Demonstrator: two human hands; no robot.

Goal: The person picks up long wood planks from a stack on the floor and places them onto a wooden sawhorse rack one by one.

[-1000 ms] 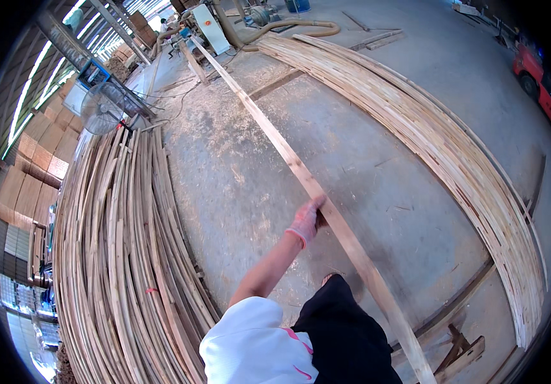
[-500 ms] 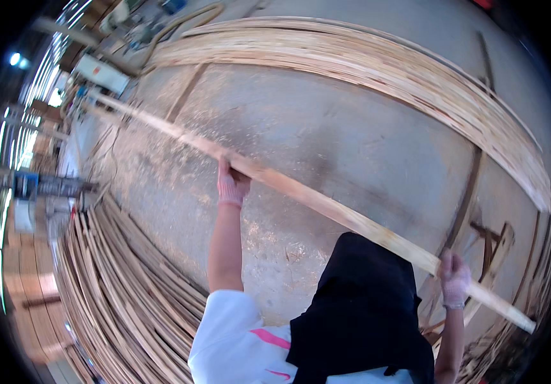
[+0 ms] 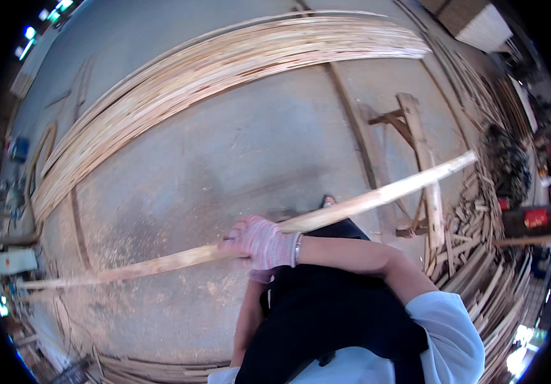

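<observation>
1 long pale plank (image 3: 352, 206) held slantwise before black clothing (image 3: 327, 313), near its midpoint, probably to balance the 2 overhanging lengths. Right hand (image 3: 259, 242) over the top, gloved fingers curled around the wood; left hand (image 3: 261, 276) just below, mostly hidden behind the right — cannot tell whether spread or gripping. Left end of the plank out toward a pale cabinet (image 3: 13, 260); right end crossing in front of a wooden trestle (image 3: 424, 153) from this angle — touching or clear, impossible to say. Beyond, on the far side, 1 broad stack of long strips (image 3: 237, 70) laid flat, side by side, apparently to keep lengths together and aligned. Beneath the stack, dark beams (image 3: 352, 121) set crosswise, likely for lifting strips off the grey floor (image 3: 250, 147). At right, loose offcuts (image 3: 471, 221) heaped near the trestle without clear order, perhaps merely out of the way. Shavings (image 3: 186, 307) scattered nearer the body, and 1 shoe (image 3: 328, 200) showing just past the plank's far edge.
</observation>
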